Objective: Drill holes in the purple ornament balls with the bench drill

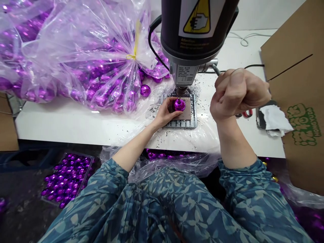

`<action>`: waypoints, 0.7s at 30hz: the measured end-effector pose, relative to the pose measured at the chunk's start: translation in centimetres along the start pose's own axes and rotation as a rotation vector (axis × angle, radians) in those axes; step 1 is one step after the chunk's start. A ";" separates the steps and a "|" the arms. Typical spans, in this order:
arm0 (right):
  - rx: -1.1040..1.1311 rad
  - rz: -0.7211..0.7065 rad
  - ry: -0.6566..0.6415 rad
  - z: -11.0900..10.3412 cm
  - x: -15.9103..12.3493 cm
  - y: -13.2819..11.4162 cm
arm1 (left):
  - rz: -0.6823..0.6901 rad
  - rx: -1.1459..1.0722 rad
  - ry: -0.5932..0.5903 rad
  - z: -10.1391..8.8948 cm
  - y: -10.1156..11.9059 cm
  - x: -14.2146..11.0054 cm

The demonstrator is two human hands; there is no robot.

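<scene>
With thumb and fingers curled around it, my left hand [166, 113] grips a shiny purple ball [180, 105] on a brown square board [186, 113]. That board lies on the metal base [194, 120] of a drill press [194, 44]. The bit under the chuck [181, 90] comes down to the top of the ball; whether it has entered cannot be made out. My right hand [236, 92] is closed in a fist around the feed lever [215, 68] at the machine's right side. Dark shavings are scattered around the base.
Big clear plastic bags [101, 60] of purple balls fill the left of the table [63, 125]. One loose ball [145, 90] lies beside them. At right are a cardboard box [298, 84], a phone [262, 118] and white tissue [275, 118]. A tray of balls [68, 175] stands lower left.
</scene>
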State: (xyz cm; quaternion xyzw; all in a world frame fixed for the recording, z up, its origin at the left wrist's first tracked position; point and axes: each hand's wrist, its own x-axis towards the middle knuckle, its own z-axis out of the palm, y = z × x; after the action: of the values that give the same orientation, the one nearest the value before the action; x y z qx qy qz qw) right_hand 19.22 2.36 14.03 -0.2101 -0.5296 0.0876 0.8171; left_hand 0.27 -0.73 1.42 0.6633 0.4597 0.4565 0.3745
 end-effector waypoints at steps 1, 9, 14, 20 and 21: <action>-0.030 0.007 0.014 -0.2 -0.3 0.3 | 0.002 0.005 0.004 0.0 0.0 0.0; -0.163 0.033 0.040 -0.6 -1.4 2.7 | -0.017 -0.005 0.021 0.1 0.0 0.0; -0.109 -0.003 -0.005 -0.5 -1.3 1.6 | -0.004 -0.038 0.014 0.2 0.2 -0.1; -0.046 0.105 0.019 3.2 4.8 -3.3 | -0.058 -0.018 0.025 0.3 0.5 0.1; -0.026 0.139 -0.006 3.9 6.1 -3.7 | -0.064 0.004 0.042 0.3 0.7 0.1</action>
State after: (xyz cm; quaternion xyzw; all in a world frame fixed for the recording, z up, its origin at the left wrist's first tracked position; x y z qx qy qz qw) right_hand 17.95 2.28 22.05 -0.2567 -0.5172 0.1382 0.8047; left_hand 0.73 -0.81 2.00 0.6393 0.4894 0.4571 0.3779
